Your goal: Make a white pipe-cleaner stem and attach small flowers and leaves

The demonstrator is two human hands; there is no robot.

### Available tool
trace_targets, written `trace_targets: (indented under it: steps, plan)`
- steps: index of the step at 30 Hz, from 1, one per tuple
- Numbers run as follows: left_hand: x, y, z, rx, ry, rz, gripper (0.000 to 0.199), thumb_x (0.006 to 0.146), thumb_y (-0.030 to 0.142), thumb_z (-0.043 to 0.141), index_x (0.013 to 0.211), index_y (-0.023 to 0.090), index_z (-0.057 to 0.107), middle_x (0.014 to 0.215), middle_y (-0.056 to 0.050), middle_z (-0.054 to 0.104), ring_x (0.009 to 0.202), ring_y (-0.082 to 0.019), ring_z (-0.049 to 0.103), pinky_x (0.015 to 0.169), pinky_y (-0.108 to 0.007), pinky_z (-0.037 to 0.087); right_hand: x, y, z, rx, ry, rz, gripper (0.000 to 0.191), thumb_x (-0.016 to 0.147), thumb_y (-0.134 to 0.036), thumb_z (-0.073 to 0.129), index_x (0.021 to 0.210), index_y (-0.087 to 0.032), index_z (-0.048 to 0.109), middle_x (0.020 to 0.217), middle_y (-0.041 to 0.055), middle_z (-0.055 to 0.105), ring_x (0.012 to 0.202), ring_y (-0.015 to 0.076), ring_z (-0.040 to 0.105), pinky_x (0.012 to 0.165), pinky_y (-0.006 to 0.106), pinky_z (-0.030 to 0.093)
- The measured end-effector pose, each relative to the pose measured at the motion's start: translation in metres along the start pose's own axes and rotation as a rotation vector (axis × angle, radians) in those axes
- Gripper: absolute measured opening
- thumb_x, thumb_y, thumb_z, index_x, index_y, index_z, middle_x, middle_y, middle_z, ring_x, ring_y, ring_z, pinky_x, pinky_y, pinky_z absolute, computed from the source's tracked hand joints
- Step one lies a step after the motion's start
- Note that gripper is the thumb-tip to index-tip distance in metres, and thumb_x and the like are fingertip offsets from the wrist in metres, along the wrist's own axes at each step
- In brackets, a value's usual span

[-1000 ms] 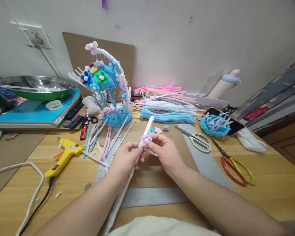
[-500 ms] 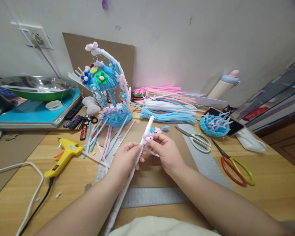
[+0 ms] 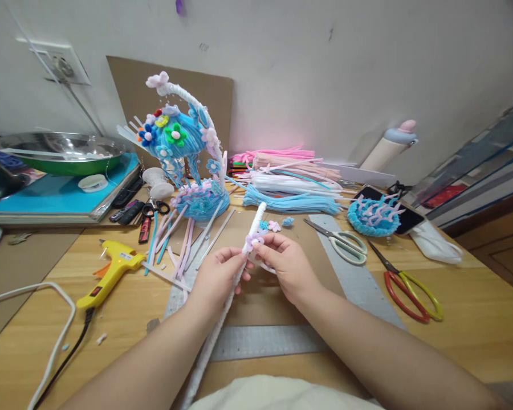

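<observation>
A long white rod wrapped in fuzzy pipe cleaner (image 3: pixel 211 345) slants from near my body up to the middle of the table. My left hand (image 3: pixel 219 272) is closed around it below its upper end. Thumb and fingers of my right hand (image 3: pixel 287 263) pinch a small lilac pipe-cleaner flower (image 3: pixel 252 243), which touches the rod just above my left fingertips. Just beyond my right hand lie a pink flower (image 3: pixel 274 226) and a small blue flower (image 3: pixel 288 221). Another blue piece (image 3: pixel 263 225) shows close behind the rod.
On the left lies a yellow glue gun (image 3: pixel 111 270) with its cord. Grey-handled scissors (image 3: pixel 346 246) and red-and-yellow scissors (image 3: pixel 410 290) lie to the right. Behind stand a blue flowered pipe-cleaner ornament (image 3: pixel 182 136), pipe-cleaner bundles (image 3: pixel 290 199) and a blue fuzzy base (image 3: pixel 373 219).
The rod's upper end and the lilac flower have shifted very slightly left and down. Both hands keep their hold.
</observation>
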State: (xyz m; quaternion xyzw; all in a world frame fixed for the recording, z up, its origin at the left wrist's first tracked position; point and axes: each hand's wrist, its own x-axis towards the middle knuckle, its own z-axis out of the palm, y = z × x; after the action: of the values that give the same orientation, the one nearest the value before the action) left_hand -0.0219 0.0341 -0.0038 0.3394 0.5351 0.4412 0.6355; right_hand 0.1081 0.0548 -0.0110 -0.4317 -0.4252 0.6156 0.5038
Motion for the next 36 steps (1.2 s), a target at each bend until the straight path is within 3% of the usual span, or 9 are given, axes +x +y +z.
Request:
trace_targets:
  steps: [12,20,28,32,36]
  plan:
    - [0.002,-0.003,0.001,0.078,0.054,0.015,0.025,0.068,0.038,0.064,0.071,0.016,0.054,0.057,0.002,0.058,0.043,-0.008,0.048,0.031,-0.015,0.030,-0.002,0.004,0.000,-0.099,-0.037,-0.095,0.020,0.068,-0.033,0.070,0.078,-0.017,0.064,0.082,0.0033,0.068,0.075,0.0157,0.061,0.072,0.029,0.046]
    - [0.003,-0.004,0.001,0.103,0.055,0.032,0.020,0.066,0.035,0.062,0.068,0.017,0.053,0.053,0.003,0.055,0.041,-0.008,0.046,0.030,-0.016,0.029,-0.005,0.008,-0.001,-0.346,-0.027,-0.214,0.020,0.075,-0.035,0.065,0.085,-0.018,0.065,0.085,0.0061,0.068,0.077,0.0190,0.059,0.071,0.032,0.046]
    - [0.002,-0.001,0.000,0.083,0.058,0.031,0.021,0.068,0.035,0.062,0.071,0.016,0.053,0.056,0.002,0.055,0.042,-0.007,0.045,0.031,-0.015,0.029,0.002,-0.001,-0.004,-0.273,-0.111,-0.190,0.021,0.078,-0.038,0.060,0.084,-0.018,0.061,0.085,0.0038,0.065,0.076,0.0159,0.058,0.069,0.028,0.044]
    - [0.003,0.001,-0.004,0.038,0.052,0.062,0.025,0.066,0.038,0.065,0.073,0.015,0.056,0.059,0.001,0.057,0.042,-0.007,0.047,0.032,-0.015,0.030,0.002,-0.014,-0.012,-0.548,-0.146,-0.227,0.021,0.084,-0.035,0.052,0.095,-0.020,0.061,0.088,0.0036,0.063,0.075,0.0159,0.056,0.064,0.027,0.042]
    - [0.003,0.004,-0.006,0.020,0.055,0.067,0.024,0.064,0.036,0.067,0.072,0.016,0.057,0.058,0.002,0.058,0.042,-0.007,0.048,0.032,-0.015,0.031,-0.009,-0.026,-0.016,-1.105,-0.288,-0.329,0.011,0.083,-0.025,0.053,0.086,-0.020,0.063,0.079,0.0029,0.063,0.069,0.0156,0.055,0.058,0.026,0.036]
